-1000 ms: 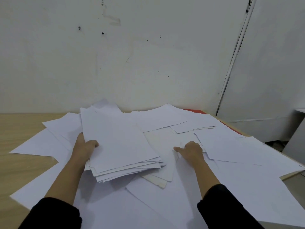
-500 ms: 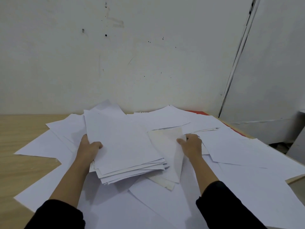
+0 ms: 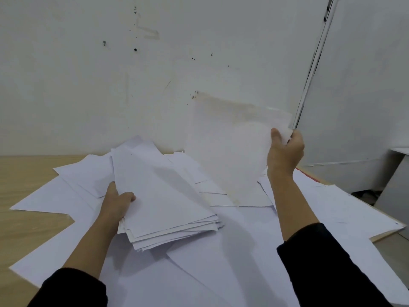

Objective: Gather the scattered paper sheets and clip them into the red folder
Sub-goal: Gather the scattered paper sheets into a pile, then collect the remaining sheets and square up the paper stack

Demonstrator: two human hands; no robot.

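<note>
On the wooden tabletop (image 3: 24,173) it's basically a sea of loose paper sheets (image 3: 332,209), and only a sliver of the red folder (image 3: 308,173) peeks out from under them at the far right edge. The left hand (image 3: 117,204) grips a gathered stack (image 3: 163,202) by its left edge, thumb on top, and the near end is fanned out and uneven. The right hand (image 3: 284,151) pinches one corner of a single sheet (image 3: 228,147) held up in the air, with the rest drooping toward the pile. My take: this stuff is light and floppy, and the sheets slide off each other easily. A corner pinch is fine for one sheet, but the stack wants a firm grip along an edge and then a tap to square it up. The lifted sheet looks yellowish and stained near its top. No writing, logos or labels I can read anywhere; it all looks blank.
</note>
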